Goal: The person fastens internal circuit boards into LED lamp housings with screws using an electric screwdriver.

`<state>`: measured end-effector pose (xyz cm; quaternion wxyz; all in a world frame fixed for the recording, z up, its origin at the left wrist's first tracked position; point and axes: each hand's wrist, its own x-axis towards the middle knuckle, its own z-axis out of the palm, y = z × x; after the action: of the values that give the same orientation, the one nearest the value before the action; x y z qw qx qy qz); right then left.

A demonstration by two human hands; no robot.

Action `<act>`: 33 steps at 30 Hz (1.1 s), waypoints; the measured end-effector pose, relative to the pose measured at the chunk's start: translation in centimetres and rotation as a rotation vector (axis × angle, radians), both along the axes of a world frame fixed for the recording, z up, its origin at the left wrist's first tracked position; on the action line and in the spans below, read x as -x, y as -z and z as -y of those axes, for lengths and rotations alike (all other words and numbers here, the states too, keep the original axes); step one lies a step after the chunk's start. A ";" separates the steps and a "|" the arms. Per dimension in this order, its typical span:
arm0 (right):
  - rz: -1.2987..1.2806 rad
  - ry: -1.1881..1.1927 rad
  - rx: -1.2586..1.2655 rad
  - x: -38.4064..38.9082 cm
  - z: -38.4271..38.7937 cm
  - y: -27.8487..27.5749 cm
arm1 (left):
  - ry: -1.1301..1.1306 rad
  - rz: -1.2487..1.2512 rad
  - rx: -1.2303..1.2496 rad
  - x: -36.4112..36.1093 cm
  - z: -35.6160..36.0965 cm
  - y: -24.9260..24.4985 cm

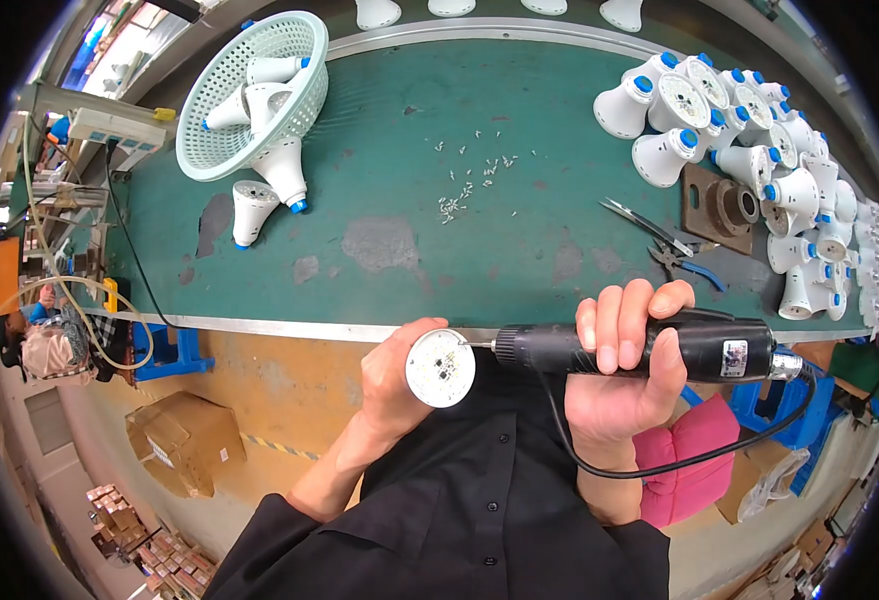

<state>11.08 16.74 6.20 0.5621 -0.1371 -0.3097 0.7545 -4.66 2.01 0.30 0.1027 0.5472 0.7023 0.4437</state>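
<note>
My left hand (391, 375) is closed around a white lamp housing (440, 368), its round LED board turned toward me. In my right hand (624, 370) lies a black electric screwdriver (559, 348), held level with the fingers wrapped over its body. The bit (479, 345) points left and its tip meets the upper right rim of the LED board. Whether a screw sits under the tip is too small to tell. Beyond my hands, several small screws (451, 207) are scattered on the green bench mat (379, 110).
A pale green basket (194, 125) holding lamp housings stands at the back left, with a loose housing (252, 210) beside it. Many white housings with blue caps (664, 155) crowd the right. Scissors (649, 225), pliers (694, 268) and a rusty metal fixture (719, 208) lie nearby.
</note>
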 end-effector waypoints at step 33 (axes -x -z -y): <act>0.052 0.125 0.047 1.5 1.1 -0.3 | -0.070 -0.070 0.034 -0.7 -0.9 -0.2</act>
<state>9.58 15.62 6.54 0.5964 -0.1890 -0.2972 0.7213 -3.94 2.93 0.50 0.0717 0.5356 0.7316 0.4156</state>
